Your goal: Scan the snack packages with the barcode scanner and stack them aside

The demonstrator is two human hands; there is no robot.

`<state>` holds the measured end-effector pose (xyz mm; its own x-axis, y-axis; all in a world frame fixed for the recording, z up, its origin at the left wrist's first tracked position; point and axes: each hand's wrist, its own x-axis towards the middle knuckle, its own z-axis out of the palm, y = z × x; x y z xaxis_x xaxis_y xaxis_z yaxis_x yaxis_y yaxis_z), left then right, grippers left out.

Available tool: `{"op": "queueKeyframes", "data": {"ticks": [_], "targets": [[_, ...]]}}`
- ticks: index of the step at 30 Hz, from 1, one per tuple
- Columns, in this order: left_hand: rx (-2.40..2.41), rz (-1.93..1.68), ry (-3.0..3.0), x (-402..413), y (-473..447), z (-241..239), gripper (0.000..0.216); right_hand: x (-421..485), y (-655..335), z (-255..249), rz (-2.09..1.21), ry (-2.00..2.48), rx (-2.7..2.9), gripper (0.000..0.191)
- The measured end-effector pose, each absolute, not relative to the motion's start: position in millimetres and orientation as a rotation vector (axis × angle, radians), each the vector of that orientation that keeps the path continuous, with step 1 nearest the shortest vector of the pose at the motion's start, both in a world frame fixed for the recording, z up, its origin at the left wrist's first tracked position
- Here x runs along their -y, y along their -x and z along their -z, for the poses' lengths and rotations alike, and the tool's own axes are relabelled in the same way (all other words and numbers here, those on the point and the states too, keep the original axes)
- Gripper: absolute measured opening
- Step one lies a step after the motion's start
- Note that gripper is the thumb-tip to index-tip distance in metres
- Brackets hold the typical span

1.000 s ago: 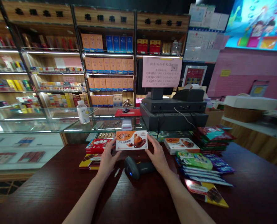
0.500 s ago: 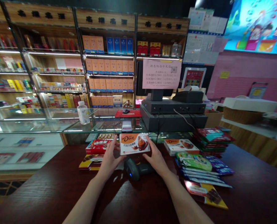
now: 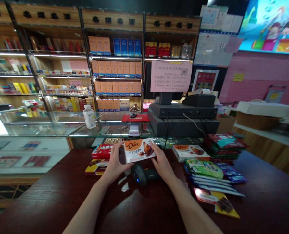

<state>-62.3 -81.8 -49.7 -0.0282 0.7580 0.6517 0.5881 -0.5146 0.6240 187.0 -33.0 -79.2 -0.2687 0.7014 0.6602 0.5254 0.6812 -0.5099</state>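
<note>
A white and orange Dove chocolate box (image 3: 137, 152) is held up over the table, its printed face toward me and its right side tilted a little higher. My left hand (image 3: 115, 165) grips its left edge, thumb below. My right hand (image 3: 163, 163) holds the right end, fingers against the printed front. Just under the box a dark handheld barcode scanner (image 3: 141, 175) lies on the table, a small blue light glowing on it. Left of my left hand are a red packet (image 3: 101, 151) and yellow chocolate packets (image 3: 95, 166), partly hidden by the hand.
Another Dove box (image 3: 190, 153) lies to the right, near a stack of red packets (image 3: 223, 144), a green packet (image 3: 204, 168) and a yellow chocolate bar (image 3: 216, 201). Beyond the table stand a cash register (image 3: 183, 125), a glass counter and a bottle (image 3: 89, 117).
The Dove box has tilted, its right end rising slightly. My right fingers have come onto its front. The whole view has shifted a little.
</note>
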Motion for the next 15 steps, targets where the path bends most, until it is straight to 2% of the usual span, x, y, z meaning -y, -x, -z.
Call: {"op": "queueKeyframes", "data": {"ticks": [5,8,12,15], "targets": [[-1.35,-1.585,-1.965,80,58,54,0.089,35,-181,77,-0.189,0.987,1.882,0.064],[-1.369,-1.623,-1.932,80,53,55,0.095,38,-178,74,-0.138,1.056,1.835,0.057],[-1.549,-1.673,-1.937,80,50,56,0.095,47,-174,65,-0.094,1.102,1.852,0.052],[-1.728,-1.739,-1.847,77,50,57,0.09,58,-169,53,-0.188,1.052,1.938,0.046]]}}
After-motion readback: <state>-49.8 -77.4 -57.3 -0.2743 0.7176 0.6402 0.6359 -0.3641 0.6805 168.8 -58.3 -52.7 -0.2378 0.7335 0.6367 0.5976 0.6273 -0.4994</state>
